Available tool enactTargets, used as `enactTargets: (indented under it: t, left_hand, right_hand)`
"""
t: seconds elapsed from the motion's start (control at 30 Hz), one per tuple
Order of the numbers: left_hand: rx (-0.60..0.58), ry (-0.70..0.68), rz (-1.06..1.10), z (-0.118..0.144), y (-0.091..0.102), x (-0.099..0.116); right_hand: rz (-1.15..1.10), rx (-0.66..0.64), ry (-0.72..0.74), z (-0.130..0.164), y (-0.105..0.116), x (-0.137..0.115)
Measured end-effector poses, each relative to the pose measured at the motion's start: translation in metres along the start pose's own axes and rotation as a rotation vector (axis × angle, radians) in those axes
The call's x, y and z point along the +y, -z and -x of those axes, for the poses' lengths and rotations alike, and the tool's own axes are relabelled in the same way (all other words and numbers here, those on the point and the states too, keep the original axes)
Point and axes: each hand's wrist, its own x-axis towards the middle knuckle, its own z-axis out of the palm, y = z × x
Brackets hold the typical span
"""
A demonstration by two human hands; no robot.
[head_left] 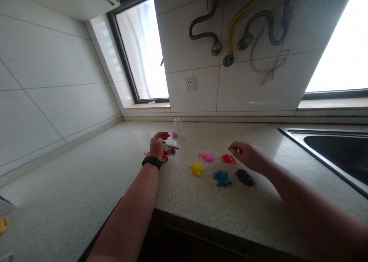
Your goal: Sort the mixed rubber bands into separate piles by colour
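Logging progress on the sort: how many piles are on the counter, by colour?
Pink pile: 1
Red pile: 1
Yellow pile: 1
Blue pile: 1
Black pile: 1
Mixed-colour pile, beside the left hand: 1
Total: 6 piles. The right hand is beside the red pile.

On the counter (86,185) lie five small sorted heaps of tiny bands, one of each colour: one yellow heap (197,169), one pink heap (207,157), one red heap (229,159), one blue heap (221,178) and one black heap (244,177). There is also one mixed heap (169,150) of many colours (too tangled to count the single pieces) and one small pink bit (174,134) lying apart behind it. Two hands are in view, the left hand (157,144) and the right hand (249,154), with one black wristband (151,161), one sink (330,147), one wall socket (190,84) and two windows.
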Motion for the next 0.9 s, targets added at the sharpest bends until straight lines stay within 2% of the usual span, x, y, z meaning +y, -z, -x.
enactTargets:
  t: [0.27,0.57,0.9]
  left_hand:
    - [0.005,-0.002,0.062,0.000,-0.001,-0.002]
    - [0.048,0.008,0.169,-0.001,-0.005,-0.004]
    - [0.058,0.006,0.200,0.001,-0.005,0.002]
  right_hand:
    - [-0.015,-0.031,0.020,-0.001,-0.002,-0.002]
    - [-0.036,0.008,0.038,0.000,-0.005,0.004]
    - [-0.017,0.025,0.037,-0.001,-0.006,-0.008]
